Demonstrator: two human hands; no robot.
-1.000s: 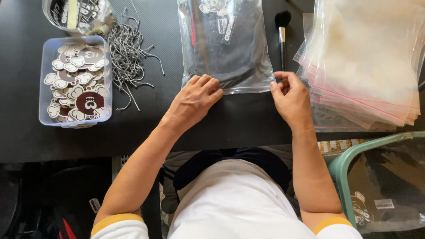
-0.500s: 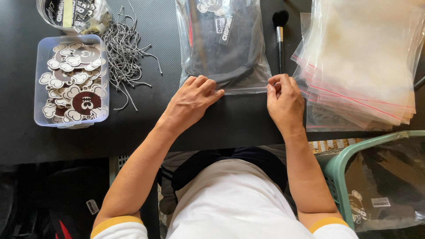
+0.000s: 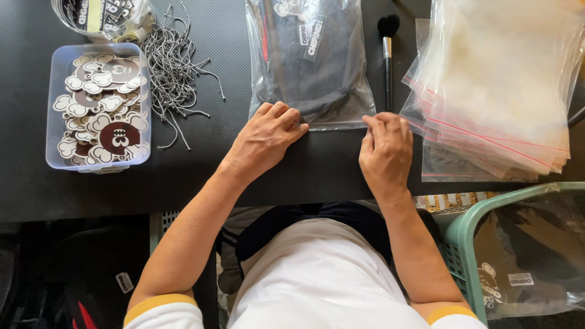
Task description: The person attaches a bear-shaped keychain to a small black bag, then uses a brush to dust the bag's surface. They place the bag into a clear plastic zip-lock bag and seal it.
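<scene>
Head view: we look down at a black table (image 3: 201,176) with both our hands at the near edge of a clear plastic bag (image 3: 308,61).
Bag: it lies flat in the middle of the table and holds a dark folded garment; its near edge faces us.
Left hand: our left hand (image 3: 268,137) presses its curled fingertips down on the bag's near edge, left of centre.
Right hand: our right hand (image 3: 384,149) pinches the bag's near right corner between thumb and fingers.
Brush: a black brush (image 3: 387,58) lies just right of the bag.
Empty bags: a stack of clear bags (image 3: 499,91) sits to the right.
Tub: a clear tub (image 3: 97,106) of brown and white tags stands at the left, with loose strings (image 3: 173,67) beside it.
Basket: a green basket (image 3: 487,244) stands below the table on our right.
</scene>
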